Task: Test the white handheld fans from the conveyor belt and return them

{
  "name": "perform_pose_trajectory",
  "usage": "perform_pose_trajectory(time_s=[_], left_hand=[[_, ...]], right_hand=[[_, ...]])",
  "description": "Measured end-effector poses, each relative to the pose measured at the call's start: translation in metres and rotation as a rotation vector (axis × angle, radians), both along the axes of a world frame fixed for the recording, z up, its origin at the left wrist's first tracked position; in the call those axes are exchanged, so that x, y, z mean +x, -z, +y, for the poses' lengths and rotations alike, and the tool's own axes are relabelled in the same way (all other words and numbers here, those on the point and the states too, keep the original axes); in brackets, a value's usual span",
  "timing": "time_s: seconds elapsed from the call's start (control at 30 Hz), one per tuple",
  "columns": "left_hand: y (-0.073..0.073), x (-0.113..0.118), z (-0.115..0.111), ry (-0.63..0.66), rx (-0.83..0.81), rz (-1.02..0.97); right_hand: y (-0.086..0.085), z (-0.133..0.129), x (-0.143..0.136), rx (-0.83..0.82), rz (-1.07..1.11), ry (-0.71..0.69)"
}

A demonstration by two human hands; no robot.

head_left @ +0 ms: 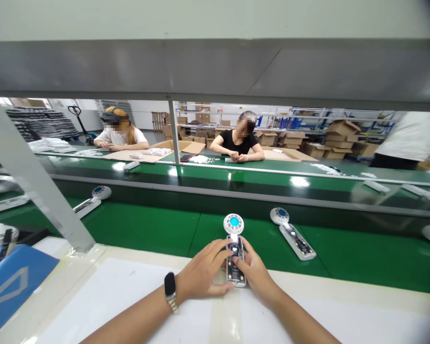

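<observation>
White plastic forms the handheld unit [235, 253]: a round head with a cyan disc at 12 o'clock and a slim open body showing a circuit board, long axis running 12 to 6. It lies on the white tabletop [129, 296] at its far edge, beside the green conveyor belt [157, 229]. The left hand [202, 276] closes its fingers on the body from 9 o'clock; the right hand [255, 274] grips from 3 o'clock. Both sit equally near. 2 similar units [293, 233] lie on the belt.
</observation>
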State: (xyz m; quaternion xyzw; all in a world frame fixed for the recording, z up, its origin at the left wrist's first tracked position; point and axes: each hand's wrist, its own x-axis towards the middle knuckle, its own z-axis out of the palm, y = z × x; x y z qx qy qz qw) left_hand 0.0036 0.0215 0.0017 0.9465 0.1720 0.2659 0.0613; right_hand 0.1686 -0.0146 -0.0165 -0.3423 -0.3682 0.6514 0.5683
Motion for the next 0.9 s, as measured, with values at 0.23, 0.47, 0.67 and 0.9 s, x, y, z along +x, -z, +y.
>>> perform_pose_trajectory(time_s=[0.23, 0.47, 0.67, 0.9], left_hand=[[0.000, 0.002, 0.000, 0.030, 0.020, -0.010], [0.002, 0.004, -0.001, -0.047, 0.036, -0.044], [0.017, 0.001, 0.016, -0.378, -0.056, -0.037], [0.023, -0.002, 0.019, -0.443, -0.089, -0.064]], right_hand=[[0.003, -0.001, 0.002, 0.012, -0.050, 0.027], [0.001, 0.003, 0.006, -0.078, 0.034, 0.006], [0.004, -0.006, 0.004, 0.038, -0.351, -0.084], [0.000, 0.008, 0.057, 0.302, -1.111, 0.566]])
